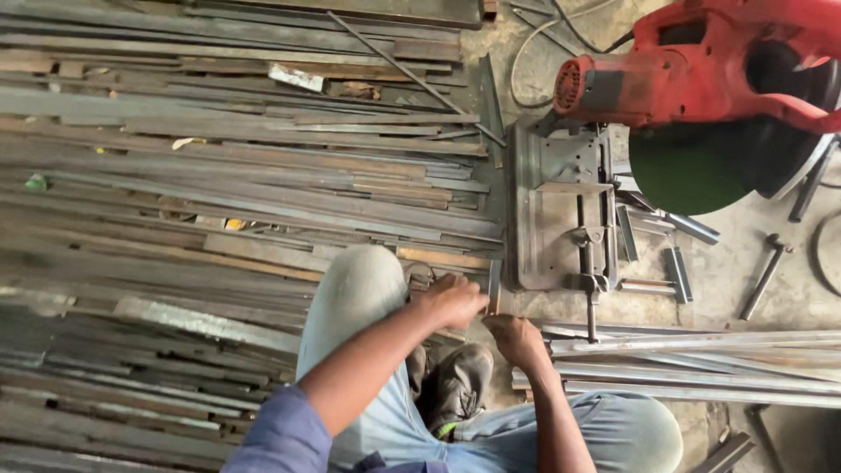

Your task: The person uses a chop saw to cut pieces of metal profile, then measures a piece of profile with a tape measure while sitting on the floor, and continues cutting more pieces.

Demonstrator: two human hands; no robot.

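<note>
a: what do the hands hold, lower centre of the frame?

b: the left hand and right hand meet over a short metal strip standing just beside the base of the chop saw. the left fingers curl closed against the strip; the right fingers look bent near its lower end, though whether they pinch it cannot be told.

a: and the surroundings?

b: long steel bars lie in rows across the left of the floor, more bars at lower right, probably kept within reach of the red saw motor, upper right.
</note>
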